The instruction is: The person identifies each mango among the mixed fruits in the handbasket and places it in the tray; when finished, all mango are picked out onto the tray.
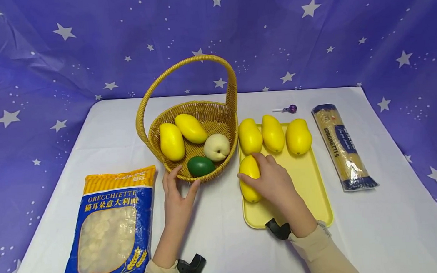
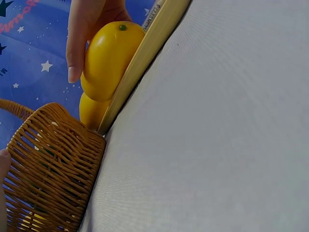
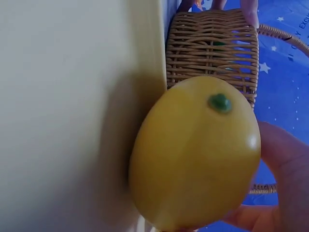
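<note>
The right hand grasps a mango, thumb and fingers bent round it — at the left side of the tray, just in front of other mangoes. The left hand holds thumb and fingers loosely spread — touching the near rim of the basket.

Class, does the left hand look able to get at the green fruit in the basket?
Probably yes: the left hand is at the basket's near rim, beside the green fruit, which lies uncovered.
</note>
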Tool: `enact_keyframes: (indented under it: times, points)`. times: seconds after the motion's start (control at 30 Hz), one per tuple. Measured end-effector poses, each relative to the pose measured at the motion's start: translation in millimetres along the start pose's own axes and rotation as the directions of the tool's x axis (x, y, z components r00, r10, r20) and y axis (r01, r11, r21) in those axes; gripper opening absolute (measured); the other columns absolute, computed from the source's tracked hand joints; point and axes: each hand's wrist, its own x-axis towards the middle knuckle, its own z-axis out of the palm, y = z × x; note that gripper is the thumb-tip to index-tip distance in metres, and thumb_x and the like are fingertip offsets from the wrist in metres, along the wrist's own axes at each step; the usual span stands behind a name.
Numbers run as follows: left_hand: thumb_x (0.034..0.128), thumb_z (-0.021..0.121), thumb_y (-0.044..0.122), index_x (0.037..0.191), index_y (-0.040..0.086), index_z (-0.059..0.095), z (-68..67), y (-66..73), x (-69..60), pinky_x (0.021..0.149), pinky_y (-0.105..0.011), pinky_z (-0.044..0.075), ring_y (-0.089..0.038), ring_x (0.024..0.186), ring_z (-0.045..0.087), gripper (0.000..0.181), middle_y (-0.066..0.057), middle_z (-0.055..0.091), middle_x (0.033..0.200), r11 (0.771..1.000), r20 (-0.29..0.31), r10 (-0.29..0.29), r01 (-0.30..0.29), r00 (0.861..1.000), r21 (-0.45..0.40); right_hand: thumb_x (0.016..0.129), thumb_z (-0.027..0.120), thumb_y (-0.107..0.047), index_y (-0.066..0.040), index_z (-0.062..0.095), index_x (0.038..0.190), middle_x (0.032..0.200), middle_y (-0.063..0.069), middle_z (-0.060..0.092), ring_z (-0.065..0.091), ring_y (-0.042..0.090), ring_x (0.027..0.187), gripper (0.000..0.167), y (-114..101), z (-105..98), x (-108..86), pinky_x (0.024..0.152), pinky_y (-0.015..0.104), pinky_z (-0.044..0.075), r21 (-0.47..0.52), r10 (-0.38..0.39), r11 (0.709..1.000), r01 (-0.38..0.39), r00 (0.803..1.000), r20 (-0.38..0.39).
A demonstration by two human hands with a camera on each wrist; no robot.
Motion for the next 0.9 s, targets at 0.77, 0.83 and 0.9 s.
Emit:
enact_keyframes:
  times: [0.77, 0.83, 0.9]
  points:
    - [0.0897, 0.069, 0.036, 0.141, 0.026, 0.037, -1.0, -0.5, -0.2, 0.103, -0.06, 0.03, -0.031, 0.141, 0.022, 0.061, -0.009, 0.012, 0.157, 1.0, -0.005, 0.021, -0.021, 1.0, -0.014, 0.084, 0.065, -0.059, -0.012, 0.046, 0.142, 0.134, 0.019, 0.051, 0.057, 0.038, 0.108, 0.077, -28.6, -38.7, -3.6, 0.088, 0.053, 0.045, -0.027, -0.064, 0.998, 0.063, 0.998, -0.018]
    - [0.0897, 0.069, 0.036, 0.141, 0.027, 0.037, -0.5, -0.6, -0.4, 0.103, -0.06, 0.03, -0.032, 0.141, 0.022, 0.061, -0.01, 0.012, 0.158, 1.0, -0.004, 0.021, -0.021, 1.0, -0.018, 0.084, 0.065, -0.058, -0.014, 0.044, 0.143, 0.134, 0.015, 0.051, 0.059, 0.034, 0.106, 0.077, -33.2, -41.6, -0.5, 0.086, 0.049, 0.048, 0.014, -0.089, 0.996, 0.089, 0.996, -0.019]
    - [0.0897, 0.069, 0.036, 0.141, 0.028, 0.037, 0.2, -0.4, -0.4, 0.103, -0.06, 0.03, -0.032, 0.141, 0.023, 0.061, -0.01, 0.011, 0.158, 1.0, -0.002, 0.019, -0.019, 1.0, -0.02, 0.084, 0.066, -0.057, -0.019, 0.043, 0.145, 0.134, 0.012, 0.052, 0.06, 0.03, 0.103, 0.075, -38.5, -44.3, 3.6, 0.082, 0.046, 0.05, 0.066, -0.131, 0.989, 0.132, 0.991, -0.028]
